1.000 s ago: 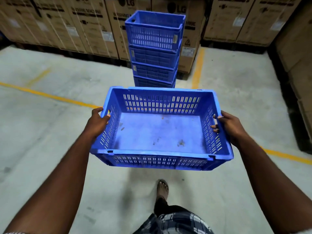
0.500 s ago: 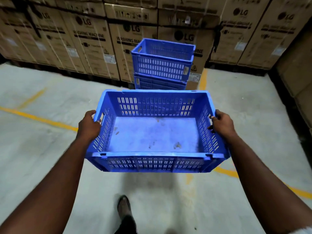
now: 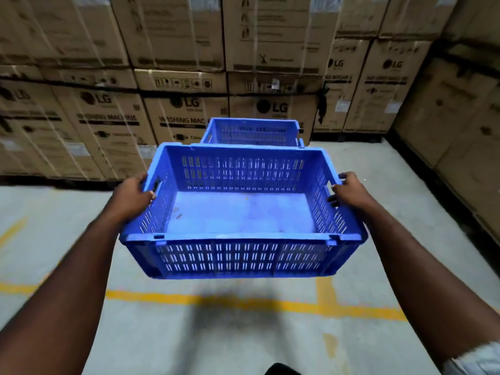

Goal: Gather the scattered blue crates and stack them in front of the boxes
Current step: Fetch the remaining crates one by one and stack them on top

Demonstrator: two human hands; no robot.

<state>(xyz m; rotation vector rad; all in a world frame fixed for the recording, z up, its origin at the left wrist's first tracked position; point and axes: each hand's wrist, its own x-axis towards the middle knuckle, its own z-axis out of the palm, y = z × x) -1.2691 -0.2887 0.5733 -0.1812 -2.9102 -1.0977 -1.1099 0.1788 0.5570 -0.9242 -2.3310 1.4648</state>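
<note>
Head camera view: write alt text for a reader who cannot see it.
A person holds an empty blue crate in the air, left hand and right hand gripping its short ends. Just beyond it stands a stack of blue crates in front of a wall of cardboard boxes; a yellow line crosses the concrete floor.

Both hands (image 3: 132,194) grip a blue crate (image 3: 240,212) (boxes (image 3: 173,77) behind).

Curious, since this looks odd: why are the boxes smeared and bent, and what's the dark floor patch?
Head view: the cardboard boxes are blurred, likely by motion, and bowed by the wide lens; the blue crate looks sharper; the dark floor patch is probably its shadow.
</note>
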